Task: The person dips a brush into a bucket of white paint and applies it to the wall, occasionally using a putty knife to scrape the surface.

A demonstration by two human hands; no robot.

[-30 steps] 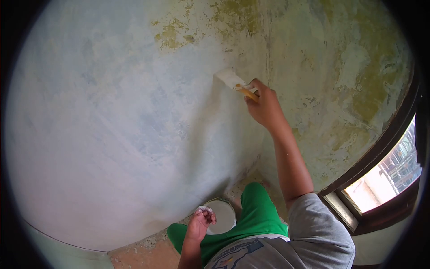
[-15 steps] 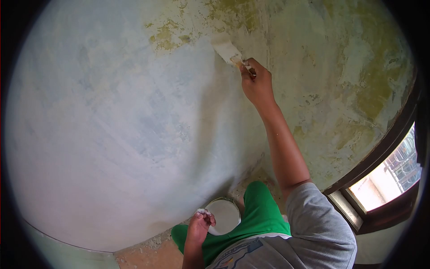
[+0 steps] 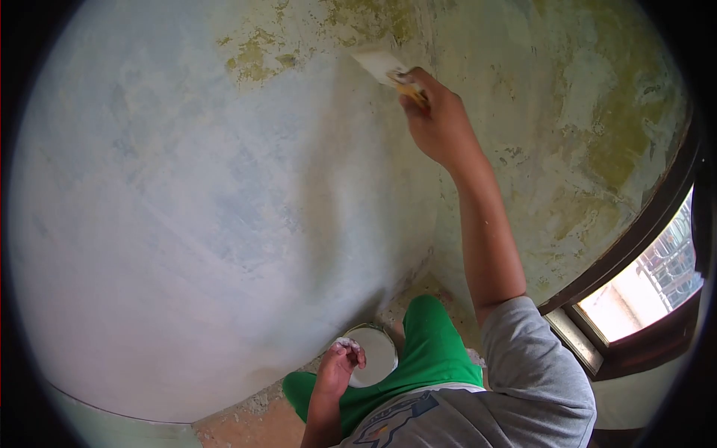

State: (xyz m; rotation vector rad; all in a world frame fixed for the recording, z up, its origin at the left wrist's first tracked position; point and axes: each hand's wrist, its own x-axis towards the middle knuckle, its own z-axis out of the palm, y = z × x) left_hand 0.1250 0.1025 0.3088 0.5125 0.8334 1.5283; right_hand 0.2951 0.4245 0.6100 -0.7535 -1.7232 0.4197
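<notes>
The right grip is clenched around one scraper, its blurred blade up at the wall just left of one corner, with wide open wall stretching leftward. Below, the left grip, half curled, overlaps one round bucket's rim; whether it holds anything, I cannot quite tell.

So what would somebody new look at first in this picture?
Probably the bright green trousers, low in the middle, with a round bucket of white stuff between the knees. Next, the right hand, raised near the corner, gripping a wide, flat tool. Yellow-green patches also stand out, left of and above it on the pale wall.
</notes>
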